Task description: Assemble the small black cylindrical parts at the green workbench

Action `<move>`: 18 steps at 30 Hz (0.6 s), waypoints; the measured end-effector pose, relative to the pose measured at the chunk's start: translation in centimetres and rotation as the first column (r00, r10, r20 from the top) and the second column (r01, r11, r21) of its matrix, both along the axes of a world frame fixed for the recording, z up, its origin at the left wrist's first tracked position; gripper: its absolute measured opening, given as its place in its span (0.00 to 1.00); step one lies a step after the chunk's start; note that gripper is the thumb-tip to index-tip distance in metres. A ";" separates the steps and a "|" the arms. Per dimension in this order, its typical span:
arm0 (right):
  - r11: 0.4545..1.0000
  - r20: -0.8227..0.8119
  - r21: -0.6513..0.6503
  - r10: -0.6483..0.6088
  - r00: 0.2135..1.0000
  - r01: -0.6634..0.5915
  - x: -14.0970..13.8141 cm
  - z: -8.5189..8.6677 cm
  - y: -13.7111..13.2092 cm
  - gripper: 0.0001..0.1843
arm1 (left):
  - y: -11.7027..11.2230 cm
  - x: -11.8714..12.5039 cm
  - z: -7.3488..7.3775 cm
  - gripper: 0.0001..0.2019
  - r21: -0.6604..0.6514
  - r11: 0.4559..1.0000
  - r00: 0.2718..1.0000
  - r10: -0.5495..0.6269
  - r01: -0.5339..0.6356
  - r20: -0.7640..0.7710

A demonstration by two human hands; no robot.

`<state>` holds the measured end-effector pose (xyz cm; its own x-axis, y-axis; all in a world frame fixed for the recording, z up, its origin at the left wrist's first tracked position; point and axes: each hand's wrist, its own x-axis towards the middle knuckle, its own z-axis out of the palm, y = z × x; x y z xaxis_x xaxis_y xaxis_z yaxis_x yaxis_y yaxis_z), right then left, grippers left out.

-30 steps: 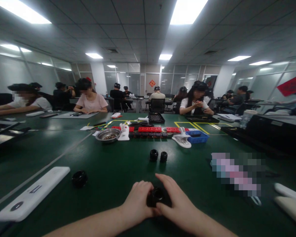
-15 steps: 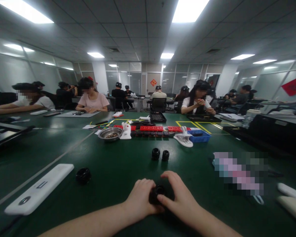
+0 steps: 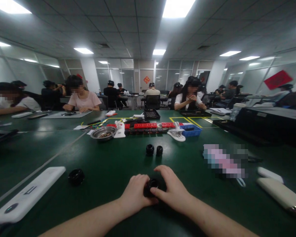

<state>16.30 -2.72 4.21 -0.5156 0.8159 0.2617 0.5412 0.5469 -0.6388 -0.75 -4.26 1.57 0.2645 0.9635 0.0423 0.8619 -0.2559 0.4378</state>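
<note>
My left hand (image 3: 134,194) and my right hand (image 3: 174,189) are closed together around a small black round part (image 3: 151,185) just above the green table (image 3: 113,164), near its front edge. Only the part's top rim shows between my fingers. Two similar black round parts (image 3: 154,150) stand side by side on the table a little beyond my hands. Another black round part (image 3: 76,176) lies to the left.
A long white device (image 3: 24,199) lies at the front left, and a pale one (image 3: 281,196) at the front right. A metal bowl (image 3: 103,133), red strips (image 3: 145,125), a white clip (image 3: 176,134) and a blue tray (image 3: 190,130) sit mid-table. Several people sit at the far side.
My hands keep the same grip on the black part. The view has shifted slightly, so everything sits a little lower left in the picture.
</note>
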 end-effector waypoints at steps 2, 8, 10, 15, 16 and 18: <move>1.000 0.043 0.020 -0.024 0.999 0.023 -0.1 0.1 0.0 0.19 | 0.0 0.0 0.0 0.20 0.008 1.000 1.000 -0.002 0.002 0.005; 0.981 0.032 -0.086 0.178 0.983 -0.175 0.2 0.7 0.0 0.26 | -0.1 -0.1 0.1 0.22 0.013 1.000 0.999 -0.018 0.017 0.051; 0.984 0.017 -0.104 0.146 0.989 -0.144 0.3 0.7 0.1 0.30 | -0.1 -0.1 0.2 0.20 0.013 1.000 0.999 -0.017 0.017 0.040; 0.999 0.003 -0.025 0.049 0.999 -0.049 0.2 0.6 0.1 0.18 | -0.2 -0.1 0.1 0.18 0.012 1.000 0.999 -0.014 0.013 0.039; 0.996 0.005 -0.033 0.083 0.997 -0.082 0.2 0.6 0.1 0.16 | -0.1 -0.1 0.1 0.19 0.015 1.000 0.999 -0.016 0.016 0.045; 0.981 -0.006 -0.079 0.175 0.985 -0.175 0.3 0.7 0.2 0.20 | -0.1 -0.1 0.1 0.21 0.020 0.999 0.998 -0.027 0.026 0.062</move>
<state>16.57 -2.55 4.88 -0.6527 0.7309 0.1995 0.4422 0.5814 -0.6830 -0.86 -4.40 1.66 0.2861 0.9551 0.0776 0.8259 -0.2868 0.4853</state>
